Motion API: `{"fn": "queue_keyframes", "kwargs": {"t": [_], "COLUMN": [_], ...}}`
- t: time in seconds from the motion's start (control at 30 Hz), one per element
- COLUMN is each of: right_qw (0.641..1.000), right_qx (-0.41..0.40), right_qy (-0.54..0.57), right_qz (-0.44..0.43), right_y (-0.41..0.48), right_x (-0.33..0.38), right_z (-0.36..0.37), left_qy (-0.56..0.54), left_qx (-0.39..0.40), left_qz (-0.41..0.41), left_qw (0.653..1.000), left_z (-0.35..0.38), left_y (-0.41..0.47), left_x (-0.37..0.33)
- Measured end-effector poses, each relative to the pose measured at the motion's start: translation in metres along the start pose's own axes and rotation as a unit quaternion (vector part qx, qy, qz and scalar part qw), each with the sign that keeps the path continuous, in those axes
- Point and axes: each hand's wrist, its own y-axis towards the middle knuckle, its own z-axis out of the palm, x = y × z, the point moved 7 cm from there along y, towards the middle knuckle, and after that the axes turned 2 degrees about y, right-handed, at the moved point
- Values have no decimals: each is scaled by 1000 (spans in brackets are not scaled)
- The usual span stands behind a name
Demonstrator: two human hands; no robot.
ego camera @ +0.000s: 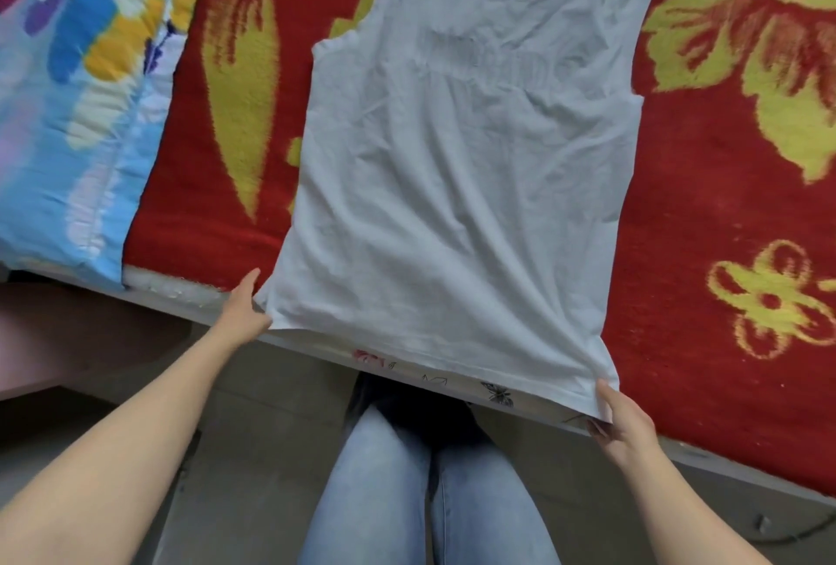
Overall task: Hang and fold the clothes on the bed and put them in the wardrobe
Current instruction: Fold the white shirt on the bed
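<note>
Head view: white sleeveless top (457, 166) lies flat, creased, hem overhanging bed (705, 211)

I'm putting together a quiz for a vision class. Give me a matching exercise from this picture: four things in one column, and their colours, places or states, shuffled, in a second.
1. sleeveless shirt
2. blanket
3. quilt
4. left hand

A. red with yellow flowers
B. pinches a hem corner of the shirt
C. white, spread flat on the blanket
D. blue-patterned, left of the blanket

Pairs: 1-C, 2-A, 3-D, 4-B
</note>
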Motion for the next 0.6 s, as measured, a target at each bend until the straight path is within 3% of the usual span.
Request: {"fn": "queue_keyframes", "kwargs": {"t": [0.07, 0.23, 0.3, 0.5, 0.6], "right_qw": [1000, 999, 998, 978, 977], "right_qx": [17, 25, 55, 180, 193], "right_qy": [-5, 16, 28, 99, 91], "right_qz": [-6, -13, -1, 23, 32], "right_y": [1, -3, -3, -19, -21], "right_x": [-1, 4, 5, 7, -9], "right_z": [-3, -11, -9, -12, -19], "left_qy": [-100, 60, 73, -195, -177], "left_qx": [-53, -96, -111, -82, -53], "left_qz": [-38, -33, -18, -27, -95], "left_qw": [993, 993, 991, 977, 978], "left_z": [-3, -1, 1, -21, -22], "left_y": [11, 18, 15, -13, -24], "left_x": [1, -9, -12, 1, 32]}}
